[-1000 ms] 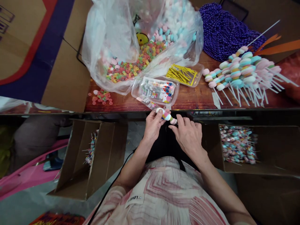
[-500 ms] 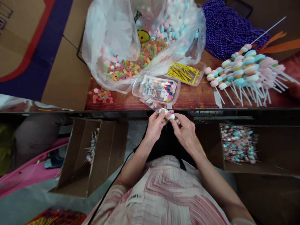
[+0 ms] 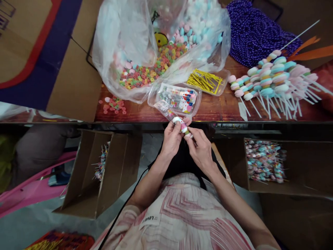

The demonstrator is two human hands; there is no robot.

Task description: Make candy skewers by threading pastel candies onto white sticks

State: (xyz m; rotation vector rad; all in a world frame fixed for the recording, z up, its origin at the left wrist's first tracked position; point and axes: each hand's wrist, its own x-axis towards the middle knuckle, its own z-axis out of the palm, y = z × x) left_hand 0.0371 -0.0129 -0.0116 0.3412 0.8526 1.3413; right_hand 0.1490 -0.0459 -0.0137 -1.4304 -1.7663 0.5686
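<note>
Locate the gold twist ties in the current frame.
In the head view, the gold twist ties lie right of center on the table, in a clear tray between the plastic bag and the candy skewers.

Two hands: one left, one right. One candy stick between them. Two shallow plastic trays, one left, one right. At least three cardboard boxes: one far left, one near left, one near right. One heap of candy sticks, too overlapped to count.

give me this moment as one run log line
left hand: on candy skewer | right hand: fingers at its lower end | gold ties: in clear tray
</note>
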